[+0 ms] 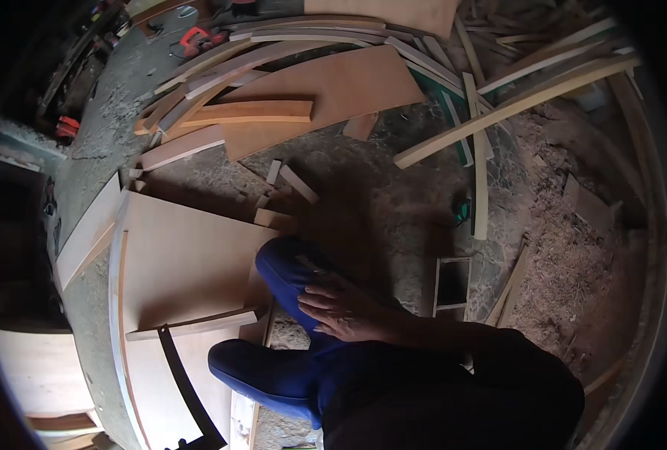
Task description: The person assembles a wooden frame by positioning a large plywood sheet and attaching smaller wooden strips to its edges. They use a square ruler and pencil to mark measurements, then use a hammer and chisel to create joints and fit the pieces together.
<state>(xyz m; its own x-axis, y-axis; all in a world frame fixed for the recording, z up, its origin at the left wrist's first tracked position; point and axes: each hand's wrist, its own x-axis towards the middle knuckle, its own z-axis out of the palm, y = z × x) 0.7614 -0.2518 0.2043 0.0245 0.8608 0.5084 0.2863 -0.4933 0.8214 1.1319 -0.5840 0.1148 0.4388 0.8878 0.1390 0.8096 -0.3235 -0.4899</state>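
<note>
Loosely spread, right hand (slightly curved) rests on blue trouser leg.

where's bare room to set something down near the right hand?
Pale panel: patch between its upper edge and the wooden strip lying on it. Shadowed floor: right of the small offcuts, below the long beam. Crowded: board pile up top; lower panel, under the dark tool. Right hand rests on the trousers.

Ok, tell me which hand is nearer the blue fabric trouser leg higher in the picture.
Right, going by what shows. The right hand lies on that blue fabric trouser leg, near its bent knee. The left hand is not in view, so its place cannot be told.
</note>
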